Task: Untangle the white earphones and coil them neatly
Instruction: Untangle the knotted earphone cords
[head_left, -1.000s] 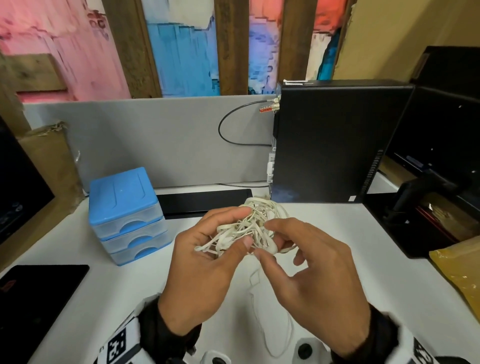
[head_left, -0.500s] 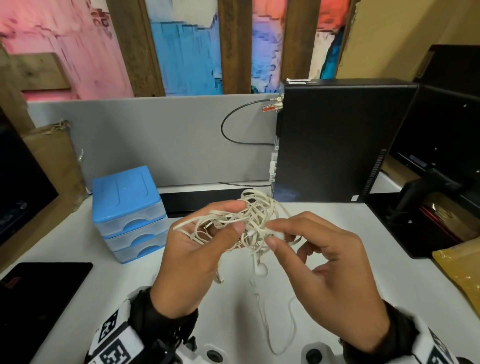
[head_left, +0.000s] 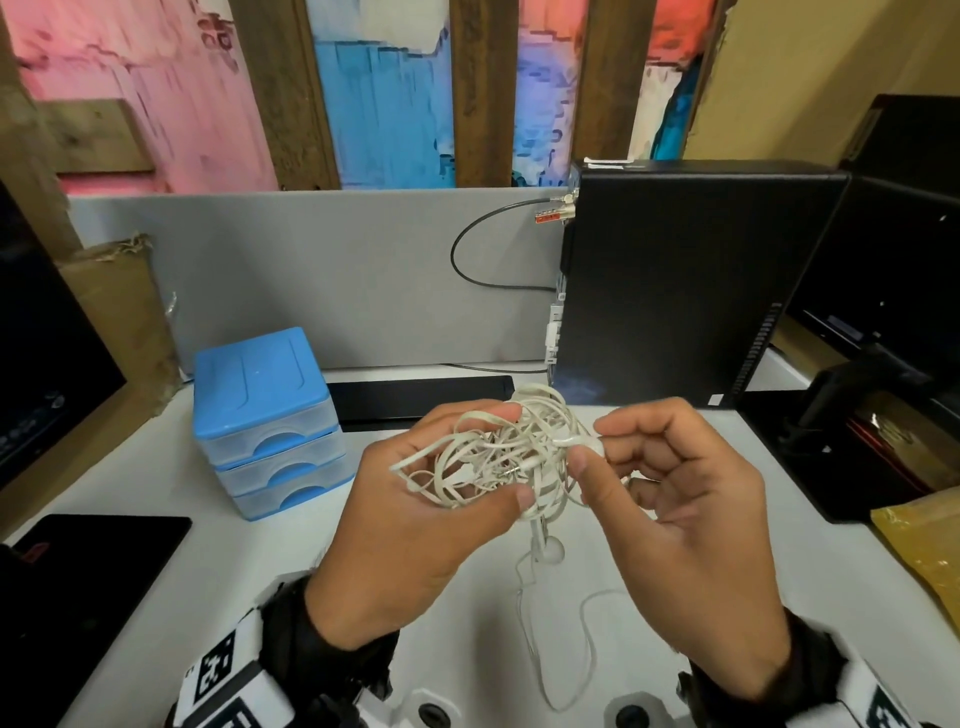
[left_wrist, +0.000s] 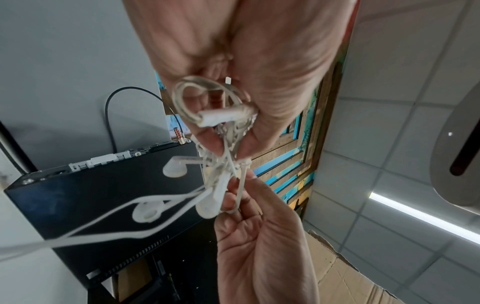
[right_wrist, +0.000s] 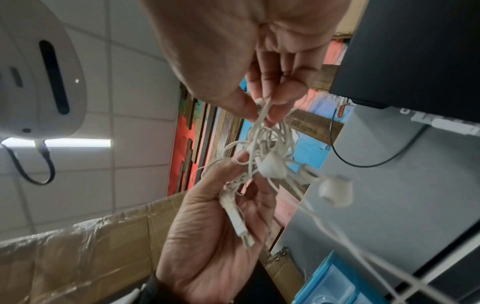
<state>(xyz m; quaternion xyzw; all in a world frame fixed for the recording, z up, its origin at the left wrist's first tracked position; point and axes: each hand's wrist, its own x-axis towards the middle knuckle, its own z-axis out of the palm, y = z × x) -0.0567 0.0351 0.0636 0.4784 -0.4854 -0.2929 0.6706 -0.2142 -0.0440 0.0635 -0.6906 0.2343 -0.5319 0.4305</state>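
Observation:
The white earphones are a tangled bundle held above the desk between both hands. My left hand grips the bundle from the left, thumb under and fingers over it. My right hand pinches one earbud stem at the bundle's right side. A second earbud dangles below, and a thin cable loop hangs toward me. In the left wrist view the inline remote lies across my left fingers, with earbuds hanging beneath. The right wrist view has my right hand pinching cable above the left palm.
A blue drawer box stands on the white desk at the left. A black computer case stands behind the hands, a flat black bar beside it. There is a black pad at the near left, a yellow envelope at the right.
My right hand has drawn one earbud to the right out of the bundle. The left hand has spread the tangle, and another earbud now dangles below it.

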